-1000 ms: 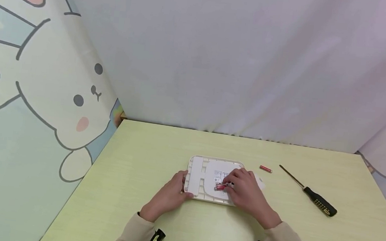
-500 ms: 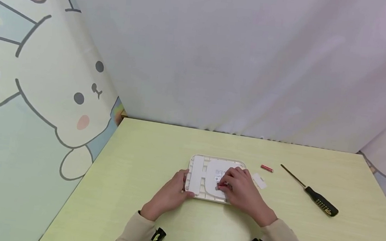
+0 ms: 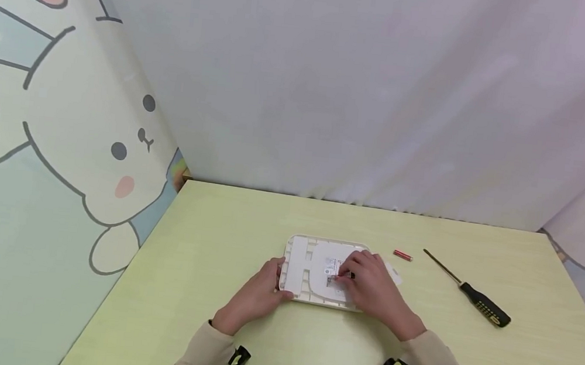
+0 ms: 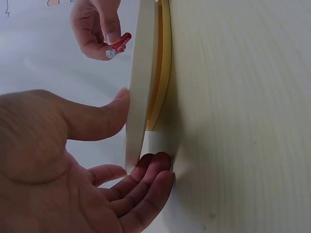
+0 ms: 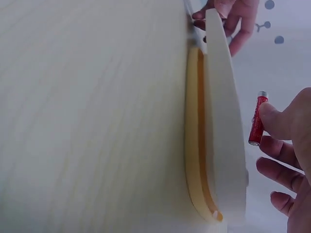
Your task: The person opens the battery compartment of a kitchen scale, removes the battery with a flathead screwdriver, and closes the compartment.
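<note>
A white plastic device (image 3: 297, 268) lies with its labelled underside up on the table. At its left end my left hand (image 3: 258, 294) grips the edge, thumb on top and fingers beneath, as the left wrist view shows. Over the labelled panel, my right hand (image 3: 373, 287) pinches a small red battery (image 5: 258, 119) between thumb and fingers. In the left wrist view, that battery (image 4: 119, 45) is held just above the device's face, its silvery end exposed. From the head view the fingers cover most of it, near a small dark opening in the panel.
Another red battery (image 3: 402, 255) lies on the table beyond the device's right end. A small white cover piece (image 3: 393, 273) sits partly behind my right hand. Farther right rests a black-handled screwdriver (image 3: 484, 305). A pale curtain (image 3: 364, 95) hangs behind the table.
The red battery in my right hand has turned and shifted slightly, and the fingers now hide more of it. My left hand keeps its hold on the device.
</note>
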A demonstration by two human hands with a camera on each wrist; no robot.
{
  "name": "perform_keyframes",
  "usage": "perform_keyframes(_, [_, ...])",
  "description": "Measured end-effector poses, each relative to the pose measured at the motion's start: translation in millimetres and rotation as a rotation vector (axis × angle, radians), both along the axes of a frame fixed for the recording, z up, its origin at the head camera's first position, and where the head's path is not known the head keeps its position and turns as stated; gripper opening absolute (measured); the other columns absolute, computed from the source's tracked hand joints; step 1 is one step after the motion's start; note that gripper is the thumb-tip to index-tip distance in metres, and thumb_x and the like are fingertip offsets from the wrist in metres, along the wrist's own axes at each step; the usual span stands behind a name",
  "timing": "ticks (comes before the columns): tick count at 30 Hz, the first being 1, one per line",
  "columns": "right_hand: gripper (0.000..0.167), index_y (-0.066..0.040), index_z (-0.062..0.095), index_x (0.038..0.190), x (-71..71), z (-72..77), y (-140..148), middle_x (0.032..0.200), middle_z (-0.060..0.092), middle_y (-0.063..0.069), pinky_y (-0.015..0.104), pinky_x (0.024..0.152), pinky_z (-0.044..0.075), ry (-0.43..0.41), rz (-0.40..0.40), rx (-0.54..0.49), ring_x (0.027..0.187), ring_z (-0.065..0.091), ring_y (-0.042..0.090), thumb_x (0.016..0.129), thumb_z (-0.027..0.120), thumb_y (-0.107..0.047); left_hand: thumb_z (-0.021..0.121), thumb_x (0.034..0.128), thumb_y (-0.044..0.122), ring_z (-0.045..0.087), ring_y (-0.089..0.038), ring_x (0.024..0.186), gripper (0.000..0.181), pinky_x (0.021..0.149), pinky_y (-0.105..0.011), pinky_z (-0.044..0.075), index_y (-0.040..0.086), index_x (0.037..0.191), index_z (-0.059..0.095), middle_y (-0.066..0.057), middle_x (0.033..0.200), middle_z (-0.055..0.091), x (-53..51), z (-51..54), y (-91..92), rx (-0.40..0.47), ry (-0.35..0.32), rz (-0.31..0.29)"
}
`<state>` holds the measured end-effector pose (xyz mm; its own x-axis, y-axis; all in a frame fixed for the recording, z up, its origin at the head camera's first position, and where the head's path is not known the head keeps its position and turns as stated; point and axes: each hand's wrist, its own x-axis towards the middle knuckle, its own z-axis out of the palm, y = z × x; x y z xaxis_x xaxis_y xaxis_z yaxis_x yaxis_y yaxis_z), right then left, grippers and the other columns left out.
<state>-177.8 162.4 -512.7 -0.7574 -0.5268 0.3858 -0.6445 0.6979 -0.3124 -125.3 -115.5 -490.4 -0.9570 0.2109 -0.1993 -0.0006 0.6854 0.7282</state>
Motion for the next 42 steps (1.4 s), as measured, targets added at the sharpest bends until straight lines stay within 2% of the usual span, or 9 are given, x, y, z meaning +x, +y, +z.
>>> perform_keyframes(5, [0.009, -0.013, 0.076, 0.088, -13.6, 2.1, 41.4, 0.095, 0.070, 0.001, 0.046, 0.087, 0.047, -0.026, -0.123, -0.028, 0.092, 0.061, 0.024, 0.087, 0.085, -0.010, 0.075, 0.0971, 0.019, 0.058, -0.023, 0.113, 0.081, 0.101, -0.046, 0.048, -0.007, 0.159, 0.031, -0.015, 0.131, 0.059, 1.8, 1.7, 1.9, 0.005, -0.009, 0.009])
perform_keyframes(10, [0.008, -0.007, 0.076, 0.092, -27.0, 3.1, 86.6, 0.095, 0.069, 0.010, 0.050, 0.080, 0.046, -0.085, -0.305, 0.044, 0.089, 0.059, 0.032, 0.091, 0.080, -0.013, 0.075, 0.0973, 0.018, 0.058, -0.024, 0.117, 0.080, 0.104, -0.048, 0.047, -0.006, 0.159, 0.031, -0.015, 0.132, 0.060, 2.0, 2.8, 2.3, 0.003, -0.009, 0.025])
perform_keyframes(13, [0.009, -0.005, 0.076, 0.092, -30.8, 3.6, 105.8, 0.092, 0.067, 0.013, 0.050, 0.075, 0.045, -0.090, -0.362, 0.080, 0.086, 0.057, 0.033, 0.091, 0.080, -0.013, 0.074, 0.0977, 0.019, 0.059, -0.023, 0.116, 0.079, 0.104, -0.048, 0.048, -0.006, 0.159, 0.031, -0.014, 0.132, 0.060, 1.3, 2.3, 2.4, 0.002, -0.006, 0.020])
perform_keyframes(19, [0.009, -0.005, 0.075, 0.091, -35.1, -0.9, 119.8, 0.089, 0.066, 0.013, 0.049, 0.071, 0.044, -0.085, -0.388, 0.101, 0.083, 0.056, 0.033, 0.090, 0.080, -0.013, 0.075, 0.0978, 0.020, 0.058, -0.024, 0.117, 0.079, 0.104, -0.048, 0.047, -0.005, 0.159, 0.031, -0.015, 0.133, 0.059, 1.2, 1.5, 1.6, -0.008, 0.000, 0.017])
perform_keyframes(24, [0.012, -0.006, 0.076, 0.091, -35.8, -7.0, 119.5, 0.092, 0.066, 0.014, 0.050, 0.074, 0.044, -0.127, -0.406, 0.115, 0.085, 0.056, 0.034, 0.092, 0.080, -0.018, 0.075, 0.0981, 0.020, 0.057, -0.022, 0.114, 0.080, 0.101, -0.046, 0.048, -0.005, 0.159, 0.031, -0.014, 0.130, 0.059, 1.9, 1.1, 1.1, -0.014, -0.003, 0.016])
perform_keyframes(32, [0.011, -0.008, 0.075, 0.091, -35.7, -11.7, 118.8, 0.093, 0.066, 0.014, 0.053, 0.075, 0.044, -0.132, -0.423, 0.109, 0.087, 0.057, 0.036, 0.093, 0.079, -0.018, 0.075, 0.0974, 0.020, 0.058, -0.022, 0.113, 0.080, 0.101, -0.046, 0.048, -0.006, 0.159, 0.031, -0.014, 0.129, 0.060, 2.3, 1.0, 1.2, -0.012, -0.002, 0.012])
perform_keyframes(37, [0.010, -0.008, 0.074, 0.093, -34.6, -8.1, 117.6, 0.093, 0.067, 0.014, 0.054, 0.076, 0.044, -0.119, -0.430, 0.104, 0.088, 0.057, 0.035, 0.093, 0.079, -0.017, 0.075, 0.0971, 0.019, 0.058, -0.023, 0.113, 0.080, 0.101, -0.047, 0.048, -0.006, 0.159, 0.031, -0.015, 0.129, 0.060, 1.3, 0.8, 1.1, -0.010, 0.004, 0.008])
perform_keyframes(42, [0.008, -0.007, 0.076, 0.095, -27.9, 3.9, 104.6, 0.088, 0.068, 0.008, 0.052, 0.076, 0.044, -0.084, -0.397, 0.088, 0.085, 0.058, 0.031, 0.092, 0.078, -0.014, 0.074, 0.0978, 0.019, 0.058, -0.023, 0.115, 0.079, 0.102, -0.047, 0.048, -0.006, 0.159, 0.031, -0.015, 0.131, 0.060, -0.2, 0.8, 1.2, -0.010, 0.001, 0.008])
